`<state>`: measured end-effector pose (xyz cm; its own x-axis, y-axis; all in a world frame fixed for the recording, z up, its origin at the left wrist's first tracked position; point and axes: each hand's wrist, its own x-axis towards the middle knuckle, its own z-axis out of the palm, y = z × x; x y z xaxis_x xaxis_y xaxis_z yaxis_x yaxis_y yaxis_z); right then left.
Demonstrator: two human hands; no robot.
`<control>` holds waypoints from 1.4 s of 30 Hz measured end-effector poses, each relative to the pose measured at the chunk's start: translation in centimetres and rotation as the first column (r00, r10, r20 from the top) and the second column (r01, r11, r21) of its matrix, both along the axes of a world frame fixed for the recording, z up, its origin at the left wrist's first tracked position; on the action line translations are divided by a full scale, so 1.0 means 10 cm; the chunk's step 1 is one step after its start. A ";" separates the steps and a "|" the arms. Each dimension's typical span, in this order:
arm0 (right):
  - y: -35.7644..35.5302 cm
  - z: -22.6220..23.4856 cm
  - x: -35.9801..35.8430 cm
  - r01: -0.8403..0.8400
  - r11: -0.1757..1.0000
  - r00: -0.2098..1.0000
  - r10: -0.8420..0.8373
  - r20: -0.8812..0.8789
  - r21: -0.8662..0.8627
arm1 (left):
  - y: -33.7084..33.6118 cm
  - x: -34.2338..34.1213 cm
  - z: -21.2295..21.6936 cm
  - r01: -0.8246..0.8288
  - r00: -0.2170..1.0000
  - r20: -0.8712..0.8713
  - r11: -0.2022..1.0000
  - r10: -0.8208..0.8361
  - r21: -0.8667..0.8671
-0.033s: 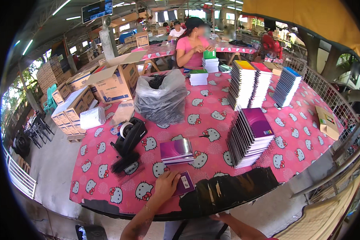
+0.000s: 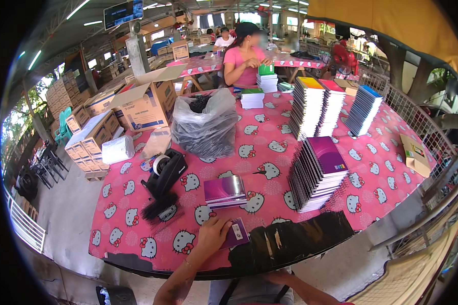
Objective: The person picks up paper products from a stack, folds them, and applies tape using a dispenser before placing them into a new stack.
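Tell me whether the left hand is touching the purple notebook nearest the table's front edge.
Touching: the head view shows the left hand lying on the purple notebook, covering its left part.

Open cardboard box [image 2: 146,110], red fan [image 2: 342,59], overhead screen [image 2: 121,14], concrete pillar [image 2: 137,55], yellow tarp [image 2: 399,23]

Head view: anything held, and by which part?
Left hand rests on the left end of the nearest purple notebook; grip unclear. Right hand: cannot tell.
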<state>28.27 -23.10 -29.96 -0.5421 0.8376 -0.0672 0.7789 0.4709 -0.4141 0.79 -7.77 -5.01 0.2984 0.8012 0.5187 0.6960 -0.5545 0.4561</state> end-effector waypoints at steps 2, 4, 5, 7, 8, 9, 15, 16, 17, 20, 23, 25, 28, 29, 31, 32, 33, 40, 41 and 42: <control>-0.07 0.56 0.05 -0.128 0.934 0.987 0.087 -0.135 -0.335 | -0.07 0.00 0.20 0.031 0.999 -0.039 0.998 -0.029 0.060; -0.09 1.50 0.12 -0.282 0.704 0.916 -0.006 -0.402 -0.652 | -0.14 0.03 0.41 0.087 0.995 -0.062 0.988 -0.080 0.126; -0.09 1.98 0.15 -0.396 0.567 0.827 -0.123 -0.549 -0.722 | -0.20 0.04 0.54 0.113 0.991 -0.082 0.984 -0.102 0.140; -0.01 2.63 0.11 -0.498 0.560 0.524 -0.414 -0.744 -0.662 | -0.30 0.06 0.74 0.170 0.981 -0.125 0.972 -0.150 0.162; 0.12 2.85 0.00 -0.374 0.745 0.362 -0.432 -0.826 -0.553 | -0.33 0.06 0.78 0.177 0.975 -0.162 0.970 -0.150 0.168; 0.36 3.03 -0.17 0.020 0.957 0.458 -0.267 -0.848 -0.290 | -0.36 0.05 0.80 0.184 0.969 -0.197 0.967 -0.149 0.174; 1.12 2.25 -0.73 0.122 0.968 0.476 -0.252 -0.842 -0.221 | -0.41 0.00 0.64 0.161 0.957 -0.269 0.973 -0.112 0.168; 1.10 2.24 -0.78 0.142 0.975 0.451 -0.220 -0.865 -0.173 | -0.42 -0.04 0.62 0.127 0.954 -0.289 0.981 -0.081 0.144; 1.08 2.30 -0.81 0.151 0.974 0.486 -0.221 -0.845 -0.168 | -0.43 -0.07 0.52 0.112 0.954 -0.293 0.982 -0.064 0.151; 1.05 2.30 -0.80 0.161 0.966 0.521 -0.256 -0.814 -0.201 | -0.52 -0.01 0.34 0.054 0.942 -0.336 0.987 -0.001 0.149; 1.09 2.20 -0.78 0.157 0.932 0.529 -0.358 -0.769 -0.326 | -0.71 0.14 0.35 -0.006 0.924 -0.380 0.995 0.044 0.099; 1.08 2.29 -0.81 0.172 0.938 0.549 -0.344 -0.762 -0.300 | -0.93 0.12 0.08 0.008 0.937 -0.350 1.000 -0.012 -0.013; 1.08 2.36 -0.82 0.177 0.947 0.537 -0.322 -0.780 -0.269 | -0.82 0.10 0.14 -0.026 0.974 -0.221 0.991 0.056 0.135; 1.12 2.26 -0.78 0.176 0.952 0.553 -0.307 -0.775 -0.252 | -0.71 0.09 0.25 0.002 0.973 -0.228 0.993 0.024 0.116; 1.15 2.16 -0.76 0.168 0.956 0.545 -0.293 -0.785 -0.240 | -0.43 0.07 0.49 0.057 0.972 -0.233 0.996 -0.039 0.071; 1.16 2.17 -0.78 0.154 0.958 0.522 -0.286 -0.803 -0.242 | -0.40 0.05 0.47 0.088 0.971 -0.232 0.991 -0.064 0.097; 1.17 2.18 -0.79 0.140 0.960 0.499 -0.280 -0.820 -0.243 | -0.35 0.03 0.42 0.119 0.969 -0.232 0.985 -0.088 0.123; 1.16 2.36 -0.80 0.199 0.964 0.506 -0.254 -0.824 -0.175 | -0.22 0.06 0.66 0.130 0.926 -0.317 0.962 -0.204 -0.239; 1.12 2.49 -0.80 0.223 0.962 0.531 -0.253 -0.809 -0.155 | -0.20 0.04 0.66 0.156 0.941 -0.268 0.966 -0.208 -0.205; 1.10 2.57 -0.81 0.246 0.960 0.554 -0.252 -0.793 -0.133 | -0.17 0.01 0.64 0.179 0.952 -0.218 0.969 -0.214 -0.169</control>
<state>20.22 -12.07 -4.25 -0.1476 0.9491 0.2782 0.2186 0.3057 -0.9267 0.85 -9.43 1.38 0.5562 0.7757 0.2984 0.6762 -0.6311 0.3802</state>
